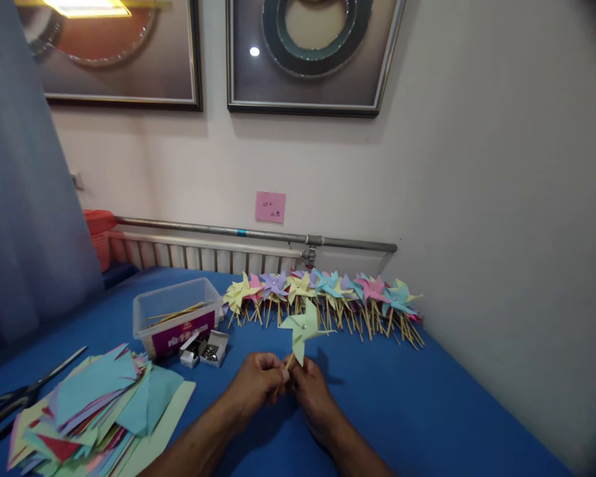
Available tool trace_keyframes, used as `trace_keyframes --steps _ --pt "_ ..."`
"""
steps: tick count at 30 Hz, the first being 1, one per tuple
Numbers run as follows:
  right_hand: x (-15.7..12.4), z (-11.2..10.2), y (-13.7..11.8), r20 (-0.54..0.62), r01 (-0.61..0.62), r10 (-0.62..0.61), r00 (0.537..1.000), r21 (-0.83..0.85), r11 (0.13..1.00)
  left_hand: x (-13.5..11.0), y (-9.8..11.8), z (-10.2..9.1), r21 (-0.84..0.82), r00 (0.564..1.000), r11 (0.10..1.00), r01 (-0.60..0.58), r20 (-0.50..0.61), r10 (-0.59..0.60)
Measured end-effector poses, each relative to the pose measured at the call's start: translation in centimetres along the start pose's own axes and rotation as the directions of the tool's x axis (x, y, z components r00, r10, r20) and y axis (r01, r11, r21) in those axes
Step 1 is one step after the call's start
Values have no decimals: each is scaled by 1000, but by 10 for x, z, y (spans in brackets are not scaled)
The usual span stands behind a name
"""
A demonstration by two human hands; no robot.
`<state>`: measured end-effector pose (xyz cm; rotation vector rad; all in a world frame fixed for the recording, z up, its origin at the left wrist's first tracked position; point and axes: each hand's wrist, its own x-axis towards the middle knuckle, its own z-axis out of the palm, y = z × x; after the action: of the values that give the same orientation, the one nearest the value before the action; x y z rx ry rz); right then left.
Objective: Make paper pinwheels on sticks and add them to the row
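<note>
A pale green paper pinwheel [301,329] on a thin wooden stick stands upright above my hands, a silver pin at its centre. My left hand [256,382] and my right hand [310,386] meet at the stick's lower end, fingers pinched closed around it. Behind them a long row of finished pinwheels [328,291] in yellow, purple, pink and blue lies along the wall side of the blue table [427,411].
A clear plastic box [175,322] with wooden sticks sits at left centre, small open boxes of pins [206,349] in front of it. A heap of cut coloured paper [97,411] lies at near left, scissors [20,396] beside it. A radiator runs along the wall.
</note>
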<state>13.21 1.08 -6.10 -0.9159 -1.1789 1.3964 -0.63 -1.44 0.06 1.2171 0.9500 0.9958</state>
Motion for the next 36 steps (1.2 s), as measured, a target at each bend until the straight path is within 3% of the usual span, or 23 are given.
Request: trace_keyframes --steps 4,11,18,23,28,36 --pt "4 0 2 -17 -5 5 1000 3 1000 2 1 0 5 1000 1000 -1 -25 2" --pt "6 -2 7 6 11 -11 1000 42 999 11 -8 1 31 984 998 -55 -166 60" --pt "8 -6 12 9 11 -12 1000 76 997 12 -19 5 30 984 992 -121 -131 124" --pt "6 -4 7 -60 26 -24 998 31 999 10 -24 4 104 976 980 -171 -115 183" --pt "3 -2 1 -35 28 -30 999 -48 998 1 -16 11 193 969 964 -183 -131 210" --pt "-9 7 -21 11 75 -74 997 -106 992 -6 -7 18 157 969 973 -168 -156 192"
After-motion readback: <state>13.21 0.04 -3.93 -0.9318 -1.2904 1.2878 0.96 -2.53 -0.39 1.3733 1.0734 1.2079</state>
